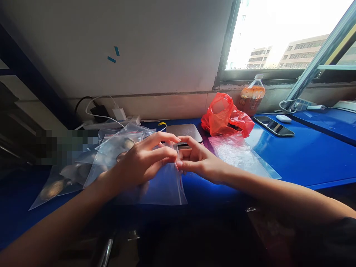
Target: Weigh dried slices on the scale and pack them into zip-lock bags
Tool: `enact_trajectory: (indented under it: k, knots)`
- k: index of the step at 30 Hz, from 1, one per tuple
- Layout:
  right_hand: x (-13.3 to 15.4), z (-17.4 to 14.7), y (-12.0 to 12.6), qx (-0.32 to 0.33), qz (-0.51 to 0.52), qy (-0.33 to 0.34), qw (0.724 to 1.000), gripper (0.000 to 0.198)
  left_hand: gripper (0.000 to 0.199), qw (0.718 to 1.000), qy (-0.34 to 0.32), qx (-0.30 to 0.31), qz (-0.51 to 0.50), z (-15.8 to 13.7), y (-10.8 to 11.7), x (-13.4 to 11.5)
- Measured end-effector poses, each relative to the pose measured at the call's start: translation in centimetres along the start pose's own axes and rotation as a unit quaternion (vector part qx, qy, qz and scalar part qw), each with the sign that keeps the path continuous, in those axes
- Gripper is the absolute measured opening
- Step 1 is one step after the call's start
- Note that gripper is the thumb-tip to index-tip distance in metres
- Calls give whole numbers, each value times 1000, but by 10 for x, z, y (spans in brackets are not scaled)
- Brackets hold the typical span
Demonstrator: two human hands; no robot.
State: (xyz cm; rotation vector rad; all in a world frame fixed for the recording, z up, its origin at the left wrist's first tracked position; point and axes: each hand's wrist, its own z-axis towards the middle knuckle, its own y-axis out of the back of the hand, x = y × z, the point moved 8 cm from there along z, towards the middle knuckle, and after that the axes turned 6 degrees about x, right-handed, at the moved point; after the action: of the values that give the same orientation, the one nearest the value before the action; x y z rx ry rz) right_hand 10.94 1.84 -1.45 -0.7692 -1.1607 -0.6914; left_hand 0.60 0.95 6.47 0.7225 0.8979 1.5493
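Observation:
A clear zip bag (164, 189) lies at the front of the blue desk, with its zip edge turned to the right. My left hand (148, 157) reaches over the bag and its fingers pinch the edge near the top. From the right, my right hand (198, 159) grips the same edge between thumb and fingers. The fingertips of both hands nearly meet there. Left of the bag lie other clear zip bags (105, 152) holding brownish, roundish items (52, 188) that I cannot make out. Part of the bag's contents is hidden under my left hand.
Behind my hands lies a flat silver device (185, 131). A red plastic bag (222, 116) stands beside a drink bottle (252, 96). Flat clear bags (241, 155), a phone (274, 126) and a white case (283, 118) lie rightward. A power strip (133, 120) sits against the wall.

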Motion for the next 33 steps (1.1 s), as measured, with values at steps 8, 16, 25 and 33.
enact_trajectory:
  k: [8, 16, 25, 33]
  knots:
    - [2, -5, -5, 15, -60, 4, 998, 56, 16, 999, -18, 33, 28, 0, -7, -4]
    - [12, -6, -3, -7, -163, 27, 986, 53, 10, 996, -47, 40, 65, -2, -12, -5]
    - [23, -10, 19, -143, -370, 46, 917, 37, 14, 998, -5, 56, 15, -1, -14, 4]
    - [32, -14, -15, -62, -471, 135, 870, 13, 15, 991, 28, 124, 45, -5, -25, 18]
